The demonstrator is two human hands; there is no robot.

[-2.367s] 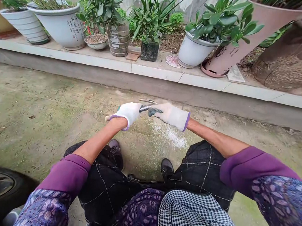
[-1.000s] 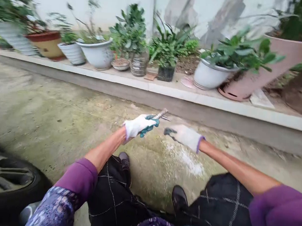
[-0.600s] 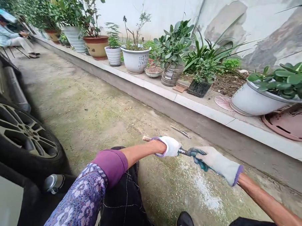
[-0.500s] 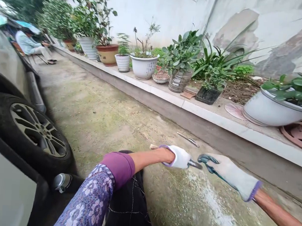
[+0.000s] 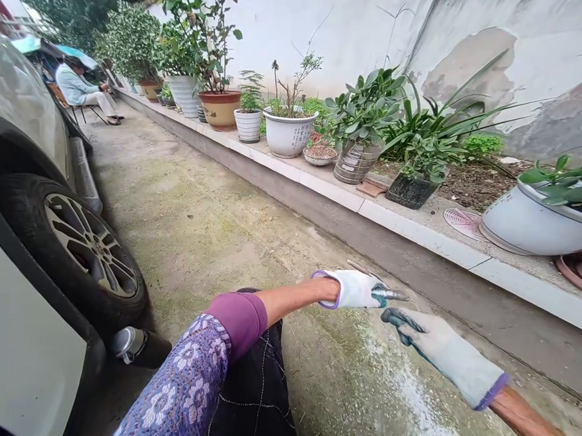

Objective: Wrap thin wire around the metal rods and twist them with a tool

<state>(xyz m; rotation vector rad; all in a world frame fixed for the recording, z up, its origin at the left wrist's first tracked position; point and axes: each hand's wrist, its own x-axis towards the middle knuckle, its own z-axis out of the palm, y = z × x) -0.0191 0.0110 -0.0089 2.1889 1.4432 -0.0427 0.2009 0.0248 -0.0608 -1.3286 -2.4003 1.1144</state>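
Head view: the gloved left hand [image 5: 353, 289] is gripping a metal rod [image 5: 392, 294] in a closed fist, and the rod tip is pointing toward 3 o'clock. The right hand [image 5: 442, 351] is hovering at 4 o'clock of the tip, just apart, with its fingers [image 5: 397, 318] loosely extended and holding nothing. White powder [image 5: 422, 410] is lying on the concrete ground [image 5: 198, 227], which suggests the work is partly done.

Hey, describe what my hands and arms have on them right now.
The left hand and right hand wear white knit gloves with purple-edged cuffs and teal-coated fingers. The left arm has a plain purple sleeve, with a purple floral sleeve above it. The right sleeve is out of view.
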